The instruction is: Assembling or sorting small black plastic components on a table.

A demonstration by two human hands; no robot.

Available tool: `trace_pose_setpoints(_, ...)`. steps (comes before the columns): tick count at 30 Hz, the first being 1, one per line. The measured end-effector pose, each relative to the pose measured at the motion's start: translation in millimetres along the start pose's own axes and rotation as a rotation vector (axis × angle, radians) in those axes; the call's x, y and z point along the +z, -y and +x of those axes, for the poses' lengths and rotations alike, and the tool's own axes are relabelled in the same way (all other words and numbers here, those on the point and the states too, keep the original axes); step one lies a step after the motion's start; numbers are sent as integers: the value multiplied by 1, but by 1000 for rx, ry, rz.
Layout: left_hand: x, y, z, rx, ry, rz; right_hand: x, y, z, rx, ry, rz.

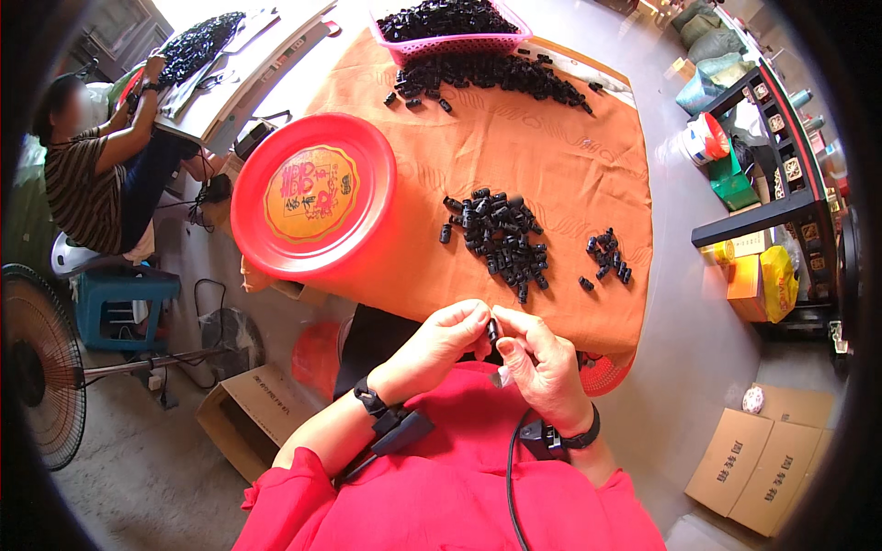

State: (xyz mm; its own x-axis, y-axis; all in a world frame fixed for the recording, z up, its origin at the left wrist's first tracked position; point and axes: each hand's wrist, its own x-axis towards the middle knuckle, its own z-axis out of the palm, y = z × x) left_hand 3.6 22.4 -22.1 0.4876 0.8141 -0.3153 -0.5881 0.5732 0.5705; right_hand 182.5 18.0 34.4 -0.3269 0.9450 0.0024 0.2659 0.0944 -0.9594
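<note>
Left hand (pixel 436 344) and right hand (pixel 551 372) pinch one black part (pixel 493 331) between their fingers at the tabletop's (pixel 574 188) six o'clock; work seems partway, though which is finished, central heap (pixel 503 241) or four-o'clock pile (pixel 604 255), is unclear.

Left hand (pixel 439 342) and right hand (pixel 548 365) meet at a small black piece (pixel 492 331). Similar pieces (pixel 501 241) lie heaped on orange cloth (pixel 588 317)

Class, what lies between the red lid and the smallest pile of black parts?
A larger pile of black parts, on orange cloth, in the head view.
</note>
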Motion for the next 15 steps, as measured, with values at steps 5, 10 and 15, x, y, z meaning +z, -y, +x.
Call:
trace_pose_setpoints(5, 2, -8, -3, -10, 46, 123, -5, 7, 0, 29, 100, -93)
trace_pose_setpoints(10, 10, -1, -1, -41, 40, 3, -1, 6, 1, -48, 43, -67)
trace_pose_setpoints(15, 16, -6, -3, -32, 98, -79, -1, -5, 2, -189, -11, -322)
